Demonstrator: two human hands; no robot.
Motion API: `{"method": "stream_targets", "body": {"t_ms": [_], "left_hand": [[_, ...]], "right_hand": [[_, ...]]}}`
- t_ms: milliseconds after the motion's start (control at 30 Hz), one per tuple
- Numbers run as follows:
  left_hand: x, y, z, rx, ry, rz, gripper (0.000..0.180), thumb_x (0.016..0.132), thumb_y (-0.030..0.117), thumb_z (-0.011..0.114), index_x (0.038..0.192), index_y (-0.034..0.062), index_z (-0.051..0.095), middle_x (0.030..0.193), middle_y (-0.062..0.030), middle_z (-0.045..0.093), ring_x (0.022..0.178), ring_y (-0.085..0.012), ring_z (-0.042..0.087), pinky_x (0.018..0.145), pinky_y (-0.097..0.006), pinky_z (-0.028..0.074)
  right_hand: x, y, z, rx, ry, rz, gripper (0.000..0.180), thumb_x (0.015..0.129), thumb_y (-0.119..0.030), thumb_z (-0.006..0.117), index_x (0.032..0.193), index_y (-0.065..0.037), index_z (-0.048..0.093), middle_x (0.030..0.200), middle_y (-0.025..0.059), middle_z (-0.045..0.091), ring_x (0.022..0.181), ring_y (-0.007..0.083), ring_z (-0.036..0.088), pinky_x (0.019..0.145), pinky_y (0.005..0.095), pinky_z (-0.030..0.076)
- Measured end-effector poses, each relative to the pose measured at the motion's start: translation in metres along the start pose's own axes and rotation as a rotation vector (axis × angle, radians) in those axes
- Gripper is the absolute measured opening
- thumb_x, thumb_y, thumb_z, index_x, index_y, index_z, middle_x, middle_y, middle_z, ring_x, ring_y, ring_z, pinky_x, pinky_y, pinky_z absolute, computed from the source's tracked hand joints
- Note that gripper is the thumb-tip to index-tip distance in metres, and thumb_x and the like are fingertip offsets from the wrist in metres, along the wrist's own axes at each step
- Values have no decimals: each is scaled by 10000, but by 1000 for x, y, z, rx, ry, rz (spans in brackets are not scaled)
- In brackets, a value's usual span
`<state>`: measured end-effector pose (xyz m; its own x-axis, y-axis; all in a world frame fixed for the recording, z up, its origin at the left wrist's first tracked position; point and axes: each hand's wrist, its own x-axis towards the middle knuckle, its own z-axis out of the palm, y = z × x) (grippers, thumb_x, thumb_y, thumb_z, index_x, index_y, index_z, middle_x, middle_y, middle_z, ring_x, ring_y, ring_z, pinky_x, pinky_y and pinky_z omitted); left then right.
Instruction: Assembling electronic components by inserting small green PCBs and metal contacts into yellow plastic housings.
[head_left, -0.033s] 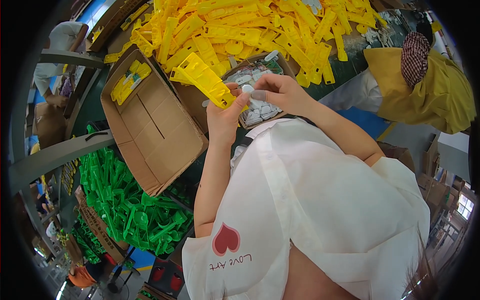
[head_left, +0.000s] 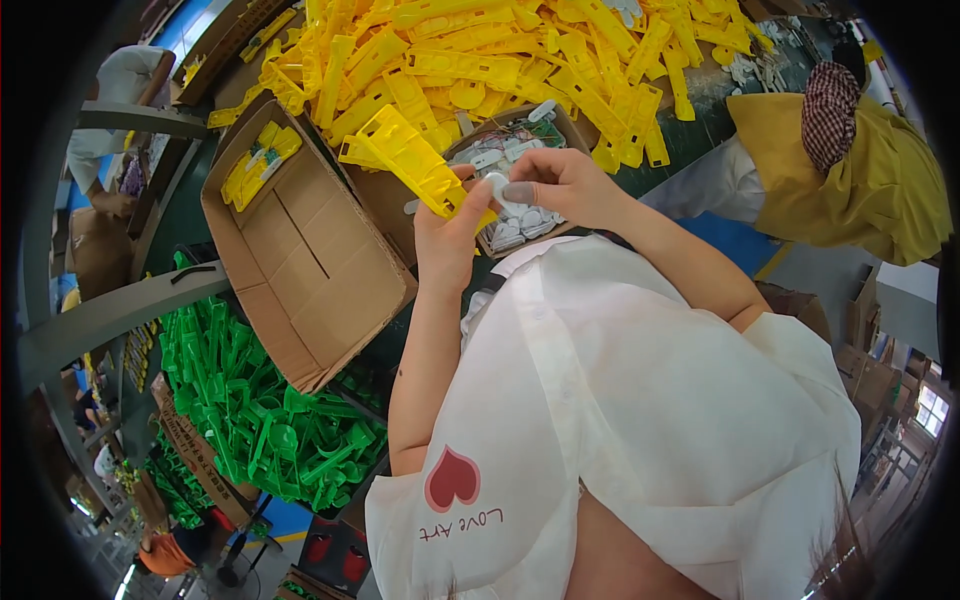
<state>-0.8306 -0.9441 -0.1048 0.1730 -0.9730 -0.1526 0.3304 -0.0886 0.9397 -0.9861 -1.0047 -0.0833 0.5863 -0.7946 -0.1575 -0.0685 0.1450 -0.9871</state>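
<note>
My left hand (head_left: 446,238) grips a long yellow plastic piece (head_left: 408,158) by its lower end and holds it tilted above the table. My right hand (head_left: 562,186) pinches a small white part (head_left: 497,186) against that same end of the yellow piece. Both hands hover over a small cardboard box (head_left: 565,122) that holds several white parts with thin wires. Beyond it lies a large heap of similar yellow pieces (head_left: 520,60).
A big open cardboard box (head_left: 310,270) at my left holds a few yellow pieces (head_left: 255,160). Below it lies a pile of green plastic parts (head_left: 260,420). A person in yellow clothes (head_left: 870,180) sits at the right.
</note>
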Motion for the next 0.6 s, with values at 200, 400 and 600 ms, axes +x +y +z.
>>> {"method": "stream_targets", "body": {"t_ms": [200, 400, 600], "left_hand": [[-7, 0, -1, -260, -127, -244, 675, 828, 611, 148, 1053, 41, 430, 765, -79, 538, 644, -166, 554, 553, -290, 473], [-10, 2, 1, -141, -121, -225, 692, 807, 644, 135, 1038, 59, 426, 726, -62, 525, 604, -145, 533, 537, -266, 458], [-13, 4, 2, 28, -104, -204, 646, 820, 622, 128, 968, 57, 404, 698, -33, 483, 599, -93, 498, 554, -210, 421]], "right_hand": [[-4, -34, 21, 38, -80, 228, 158, 782, -169, 600, 811, -18, 564, 553, 8, 535, 424, 33, 466, 382, 171, 353], [0, -21, 34, 100, 0, 166, 167, 785, -146, 603, 766, -4, 517, 561, 20, 536, 429, 57, 478, 387, 183, 365], [-1, -15, 39, 2, -7, 164, 144, 790, -109, 583, 746, -3, 495, 577, 30, 531, 462, 65, 489, 413, 194, 380]]}}
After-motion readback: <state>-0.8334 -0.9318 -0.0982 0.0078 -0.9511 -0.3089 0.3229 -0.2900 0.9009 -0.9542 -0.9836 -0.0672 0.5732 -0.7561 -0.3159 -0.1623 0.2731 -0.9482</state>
